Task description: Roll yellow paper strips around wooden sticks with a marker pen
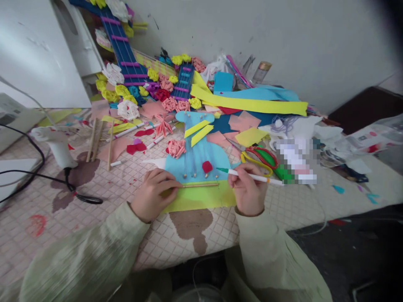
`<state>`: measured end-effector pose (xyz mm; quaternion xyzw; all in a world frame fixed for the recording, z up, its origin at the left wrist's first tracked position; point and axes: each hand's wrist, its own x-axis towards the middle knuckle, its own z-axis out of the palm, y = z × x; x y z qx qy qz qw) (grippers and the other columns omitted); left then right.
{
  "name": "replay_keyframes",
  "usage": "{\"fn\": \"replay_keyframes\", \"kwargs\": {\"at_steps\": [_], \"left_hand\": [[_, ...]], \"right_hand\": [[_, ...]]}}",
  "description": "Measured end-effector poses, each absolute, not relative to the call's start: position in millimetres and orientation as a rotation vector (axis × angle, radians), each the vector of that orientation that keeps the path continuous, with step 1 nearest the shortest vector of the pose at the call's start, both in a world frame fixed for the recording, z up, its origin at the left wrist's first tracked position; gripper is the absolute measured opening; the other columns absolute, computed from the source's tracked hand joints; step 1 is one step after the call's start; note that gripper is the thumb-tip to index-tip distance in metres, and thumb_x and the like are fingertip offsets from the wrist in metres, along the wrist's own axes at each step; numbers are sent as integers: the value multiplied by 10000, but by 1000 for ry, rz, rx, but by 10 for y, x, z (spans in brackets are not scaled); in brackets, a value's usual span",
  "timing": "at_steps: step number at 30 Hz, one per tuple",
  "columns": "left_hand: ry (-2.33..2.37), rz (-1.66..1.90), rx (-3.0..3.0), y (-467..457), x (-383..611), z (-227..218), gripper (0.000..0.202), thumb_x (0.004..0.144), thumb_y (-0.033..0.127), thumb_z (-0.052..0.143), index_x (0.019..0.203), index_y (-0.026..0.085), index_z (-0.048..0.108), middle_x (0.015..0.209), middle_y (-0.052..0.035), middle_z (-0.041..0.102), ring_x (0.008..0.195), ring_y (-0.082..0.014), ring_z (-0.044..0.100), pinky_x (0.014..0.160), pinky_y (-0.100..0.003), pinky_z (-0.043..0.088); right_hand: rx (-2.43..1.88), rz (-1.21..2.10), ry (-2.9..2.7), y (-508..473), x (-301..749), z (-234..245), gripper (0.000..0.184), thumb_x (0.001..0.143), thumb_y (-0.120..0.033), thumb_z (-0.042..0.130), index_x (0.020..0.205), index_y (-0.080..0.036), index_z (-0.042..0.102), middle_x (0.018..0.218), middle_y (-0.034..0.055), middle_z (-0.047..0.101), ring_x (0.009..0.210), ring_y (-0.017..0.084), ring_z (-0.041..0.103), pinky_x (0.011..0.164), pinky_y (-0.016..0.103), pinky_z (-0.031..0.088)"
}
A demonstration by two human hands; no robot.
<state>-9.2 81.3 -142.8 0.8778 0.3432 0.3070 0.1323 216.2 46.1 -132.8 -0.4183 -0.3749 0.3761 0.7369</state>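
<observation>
Table carries all the work before you, its pale checked covering marked with dark patches. Dark blue guitar shape stands at far left, trimmed with purple bars and crumpled paper flowers. Light blue cutout, also guitar-shaped, lies at centre in front of you. Yellow-green sheet borders its near edge; you cannot tell whether it runs underneath.

Your hands are both at the near side of the cutout. Your left hand is closed, thumb and forefinger holding the left end of the thin stick. Your right hand is closed around the marker in a writing grip.

Yellow strip lies across the far right. Glue gun stands at left with its black cord trailing near. Scissors with yellow handles lie just beyond your right hand. Marker has a white barrel; its green end points left, close to the red piece. Thin stick lies left to right along the far part of the sheet. Red piece rests on the cutout.
</observation>
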Motion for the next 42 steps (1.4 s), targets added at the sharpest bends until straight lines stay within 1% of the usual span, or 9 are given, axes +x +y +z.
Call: {"fn": "replay_keyframes", "kwargs": {"at_steps": [3, 6, 10, 15, 24, 33, 42], "left_hand": [[1002, 892, 2524, 816, -96, -1443, 165, 771, 145, 536, 809, 220, 678, 792, -28, 625, 790, -179, 519, 758, -387, 406], [1009, 892, 2500, 816, -99, -1455, 175, 769, 139, 535, 808, 222, 684, 801, -34, 624, 799, -181, 518, 753, -382, 410], [1018, 888, 2478, 805, -98, -1453, 193, 766, 137, 535, 826, 232, 691, 799, -37, 624, 816, -190, 506, 750, -382, 411], [1040, 906, 2444, 792, -90, -1446, 187, 766, 140, 539, 807, 230, 698, 787, -34, 631, 804, -188, 506, 748, -380, 410], [1029, 936, 2418, 794, -91, -1466, 163, 767, 156, 552, 803, 226, 694, 781, -26, 637, 792, -180, 515, 742, -373, 411], [1026, 945, 2420, 798, -84, -1475, 166, 773, 157, 542, 797, 218, 694, 780, -33, 635, 790, -180, 517, 737, -373, 418], [1031, 937, 2432, 794, -91, -1471, 165, 772, 158, 550, 806, 230, 694, 778, -25, 631, 794, -176, 513, 739, -364, 419]], "right_hand": [[-1044, 954, -1040, 418, 2080, -1301, 40, 742, -216, 601, 712, -192, 593, 525, -31, 573, 471, 100, 529, 421, 219, 400], [-1181, 1051, -1219, 391, 1979, -1294, 72, 737, -252, 613, 717, -188, 586, 570, -14, 605, 504, 109, 554, 465, 231, 440], [-1346, 979, -1381, 386, 1884, -1330, 116, 747, -292, 601, 716, -183, 582, 610, 3, 611, 547, 120, 559, 503, 242, 443], [-1424, 872, -1519, 397, 1851, -1347, 103, 754, -265, 582, 707, -173, 586, 616, 7, 608, 569, 123, 564, 523, 233, 444], [-1477, 812, -1566, 427, 1827, -1334, 95, 756, -254, 574, 701, -178, 592, 600, -1, 615, 556, 120, 571, 516, 219, 450], [-1467, 833, -1560, 424, 1831, -1346, 108, 745, -266, 580, 706, -167, 599, 615, 20, 631, 560, 131, 591, 532, 240, 476], [-1464, 895, -1482, 426, 1848, -1392, 140, 759, -320, 578, 742, -181, 589, 617, 21, 638, 558, 142, 599, 514, 256, 490]]}}
